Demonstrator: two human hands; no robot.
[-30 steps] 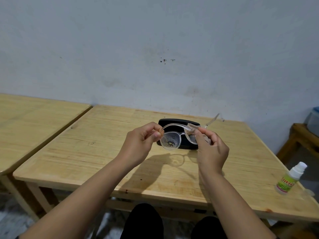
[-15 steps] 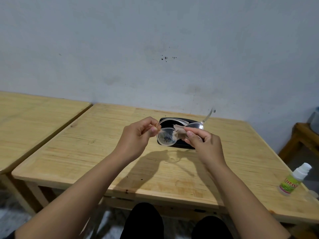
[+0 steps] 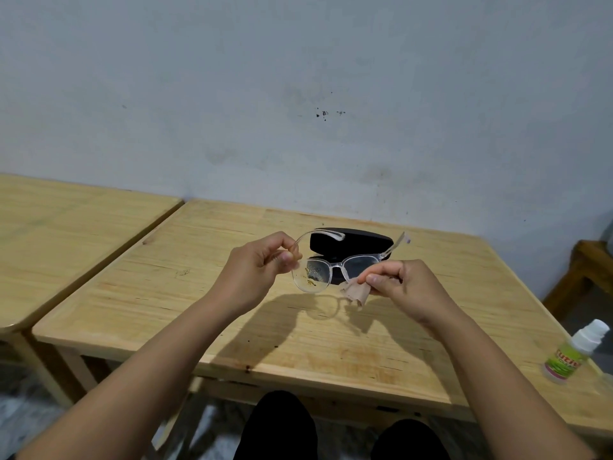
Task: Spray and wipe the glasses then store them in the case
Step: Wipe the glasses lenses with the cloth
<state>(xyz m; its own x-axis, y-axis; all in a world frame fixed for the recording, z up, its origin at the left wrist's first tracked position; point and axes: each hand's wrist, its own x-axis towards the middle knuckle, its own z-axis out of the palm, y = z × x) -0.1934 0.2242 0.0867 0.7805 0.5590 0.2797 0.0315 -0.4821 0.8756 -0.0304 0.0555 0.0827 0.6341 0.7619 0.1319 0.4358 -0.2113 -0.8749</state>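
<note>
Clear-framed glasses (image 3: 335, 265) hang in the air above the wooden table (image 3: 166, 293), their arms unfolded. My left hand (image 3: 262, 263) pinches the frame at its left hinge. Droplets and specks cover the left lens. My right hand (image 3: 398, 283) holds a small beige cloth (image 3: 354, 293) just below the right lens, apart from the glass. Behind the glasses a black case (image 3: 361, 240) lies on the table; I cannot tell whether it is open or closed. A small spray bottle (image 3: 570, 356) with a green label and white cap stands at the table's right edge.
A second wooden table (image 3: 66, 234) adjoins on the left. A dark wooden stool (image 3: 587, 260) stands at the far right by the wall. My knees show under the table's near edge.
My right hand has drawn the cloth off the lens and down to the right. The glasses have turned so both lenses face me and dropped slightly.
</note>
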